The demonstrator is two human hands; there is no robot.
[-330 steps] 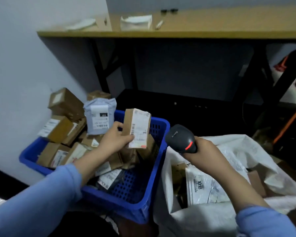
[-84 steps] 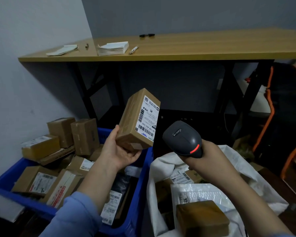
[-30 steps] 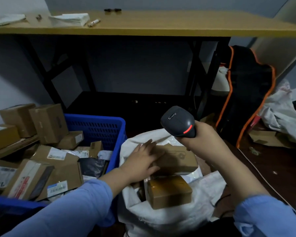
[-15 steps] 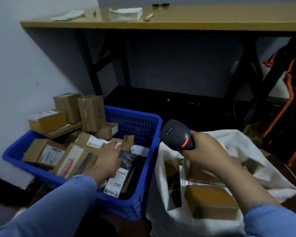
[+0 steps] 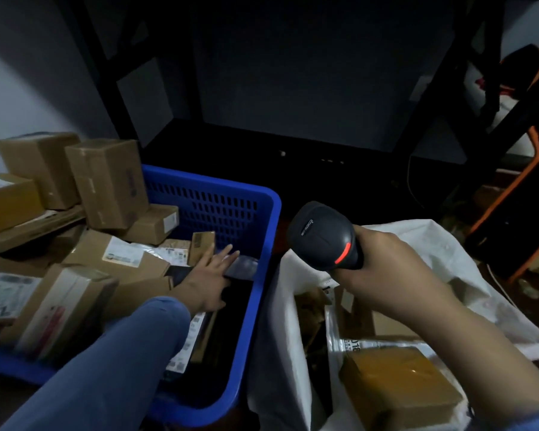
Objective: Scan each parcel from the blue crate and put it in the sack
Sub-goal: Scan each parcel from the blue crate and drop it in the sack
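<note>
The left hand [image 5: 210,276] lies inside the blue crate [image 5: 262,275]. Its fingers [image 5: 227,255] are straight and slightly spread, resting on a dark glossy mailer [image 5: 241,265] near the crate's far wall and gripping nothing. The right hand [image 5: 386,275] is wrapped round the handle of a black scanner [image 5: 322,241], held above the near edge of the white sack [image 5: 430,244]. The scanner shows a lit red strip, and a small mark on its head is too small to read. Cardboard parcels [image 5: 106,181] fill the left part of the crate. White shipping labels [image 5: 123,255] face up on several of them, but their print is blurred and illegible. In the sack, a tan box [image 5: 399,390] lies on top, beside a clear bag [image 5: 352,345] on which the digits "018" are partly legible. Half a second ago the left hand lay nearer the crate's middle with its fingers bent over the parcels; it now reaches closer to the far wall with the fingers extended. The grip on the scanner is unchanged. The desk top, visible then, is now out of frame.
</note>
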